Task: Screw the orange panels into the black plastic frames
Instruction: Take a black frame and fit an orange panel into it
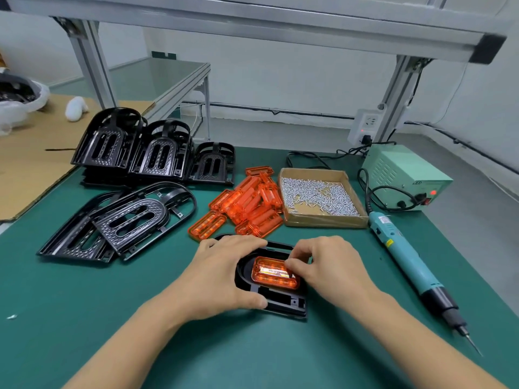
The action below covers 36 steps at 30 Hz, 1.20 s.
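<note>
Both your forearms reach in from the near edge of the green mat (84, 299) and meet over one black frame (283, 303) lying flat in front of you. Your left hand (222, 276) lies across the frame's left side, palm down, with the fingers spread over its curved far rim and the thumb hooked against the near edge, so the hand clamps the frame between thumb and fingers. Your right hand (327, 263) comes in from the right with the wrist low and the fingers curled down; its fingertips (290, 265) pinch the far right edge of an orange panel (273, 273) that sits in the frame's recess. Whether the panel is fully seated, you cannot tell from this view. Just beyond your hands lies a loose heap of orange panels (247, 203), and to its right an open cardboard box (323, 221) holds small silver screws (314, 195). On the left, more black frames (151, 153) stand stacked near the mat's far edge, with two others (120, 220) lying flat nearer you. The blue electric screwdriver (407, 262) rests on the mat to your right, tip towards you, well apart from either hand, its cable running to the pale green power unit (398, 169)
</note>
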{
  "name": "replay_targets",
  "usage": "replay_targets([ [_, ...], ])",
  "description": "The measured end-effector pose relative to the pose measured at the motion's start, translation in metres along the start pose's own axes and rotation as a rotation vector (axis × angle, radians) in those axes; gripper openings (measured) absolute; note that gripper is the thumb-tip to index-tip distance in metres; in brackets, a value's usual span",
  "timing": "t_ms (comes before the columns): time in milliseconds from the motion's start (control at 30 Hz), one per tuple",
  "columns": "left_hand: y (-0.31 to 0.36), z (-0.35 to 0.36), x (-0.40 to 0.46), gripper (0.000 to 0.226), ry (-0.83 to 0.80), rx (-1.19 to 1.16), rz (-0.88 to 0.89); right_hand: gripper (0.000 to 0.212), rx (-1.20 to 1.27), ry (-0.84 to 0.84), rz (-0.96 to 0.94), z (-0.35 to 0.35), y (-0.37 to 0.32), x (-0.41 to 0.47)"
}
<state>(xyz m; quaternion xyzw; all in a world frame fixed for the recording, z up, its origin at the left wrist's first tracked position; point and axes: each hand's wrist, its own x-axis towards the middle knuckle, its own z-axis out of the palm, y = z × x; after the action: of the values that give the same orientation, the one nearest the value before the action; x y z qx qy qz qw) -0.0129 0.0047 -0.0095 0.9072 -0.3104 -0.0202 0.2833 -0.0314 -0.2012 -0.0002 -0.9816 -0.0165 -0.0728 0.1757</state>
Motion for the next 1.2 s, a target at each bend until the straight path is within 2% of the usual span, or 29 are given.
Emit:
replay_targets([
  [133,0.001,0.001,-0.001,0.078,0.004,0.039,-0.001,0.016,-0.034,0.023,-0.044,-0.001,0.002,0.002],
  [267,0.003,0.002,-0.001,0.066,-0.002,0.063,0.002,0.011,0.229,-0.093,-0.016,-0.003,0.016,-0.003],
  [400,0.004,0.005,-0.001,0.063,-0.015,0.053,-0.013,0.030,0.361,-0.202,-0.065,-0.003,0.033,-0.012],
  [633,0.006,0.008,0.000,0.077,-0.017,0.057,-0.040,0.051,0.390,-0.192,-0.098,0.001,0.040,-0.013],
  [800,0.006,0.007,-0.001,0.081,-0.018,0.029,-0.058,0.036,0.302,-0.247,-0.155,0.000,0.038,-0.004],
  [900,0.006,0.007,-0.002,0.083,-0.025,0.039,-0.061,0.037,0.279,-0.256,-0.165,0.000,0.040,-0.003],
  [1000,0.005,0.008,-0.003,0.085,-0.026,0.049,-0.064,0.045,0.352,-0.188,-0.144,0.003,0.043,-0.006],
  [1133,0.004,0.009,-0.001,0.089,-0.024,0.068,-0.062,0.036,0.364,-0.212,-0.136,0.005,0.043,-0.008],
  [1200,0.004,0.009,-0.001,0.085,-0.027,0.069,-0.057,0.039,0.354,-0.227,-0.153,0.002,0.043,-0.007],
])
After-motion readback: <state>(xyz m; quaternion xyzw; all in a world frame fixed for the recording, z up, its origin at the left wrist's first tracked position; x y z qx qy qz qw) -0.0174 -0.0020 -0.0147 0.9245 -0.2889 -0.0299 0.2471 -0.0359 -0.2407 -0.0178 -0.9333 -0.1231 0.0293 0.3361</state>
